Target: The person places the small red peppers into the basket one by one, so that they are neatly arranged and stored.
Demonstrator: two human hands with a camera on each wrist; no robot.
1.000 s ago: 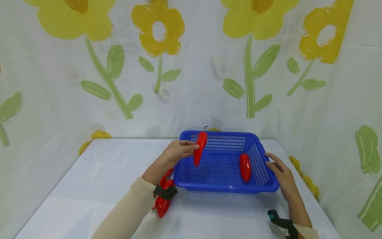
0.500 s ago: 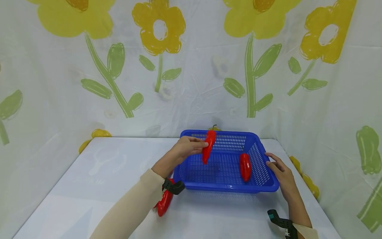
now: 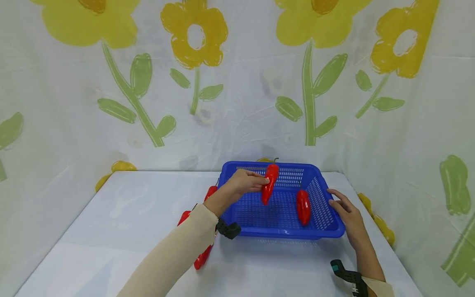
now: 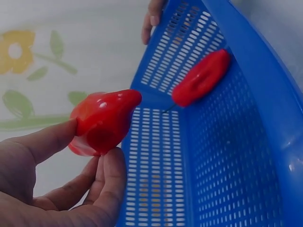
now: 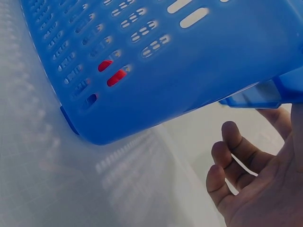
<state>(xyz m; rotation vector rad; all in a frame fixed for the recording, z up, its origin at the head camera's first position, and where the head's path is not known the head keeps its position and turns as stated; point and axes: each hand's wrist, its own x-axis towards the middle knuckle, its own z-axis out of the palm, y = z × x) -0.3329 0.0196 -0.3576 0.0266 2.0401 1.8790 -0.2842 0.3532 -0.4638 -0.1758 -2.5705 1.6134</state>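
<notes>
My left hand (image 3: pixel 245 182) pinches a red chili pepper (image 3: pixel 270 181) between thumb and fingers, holding it upright above the blue plastic basket (image 3: pixel 282 236), stem up. In the left wrist view that pepper (image 4: pixel 102 120) points its tapered tip toward the camera. Another red chili pepper (image 3: pixel 303 207) lies inside the basket near its right wall. At the basket's right rim, my right hand (image 3: pixel 349 216) grips the edge with thumb and index finger. The right wrist view shows the other fingers (image 5: pixel 232 163) of that hand curled below the rim, off the basket wall.
Several red peppers (image 3: pixel 203 258) lie on the white table (image 3: pixel 122 231) left of the basket, partly hidden behind my left forearm. A flower-printed curtain (image 3: pixel 237 123) hangs behind the table and along its sides. Each wrist wears a black strap-mounted device (image 3: pixel 343 271).
My left hand has carried the pepper to the right, further over the basket's middle. More of the peppers on the table now show beside the forearm. The right hand stays at the rim.
</notes>
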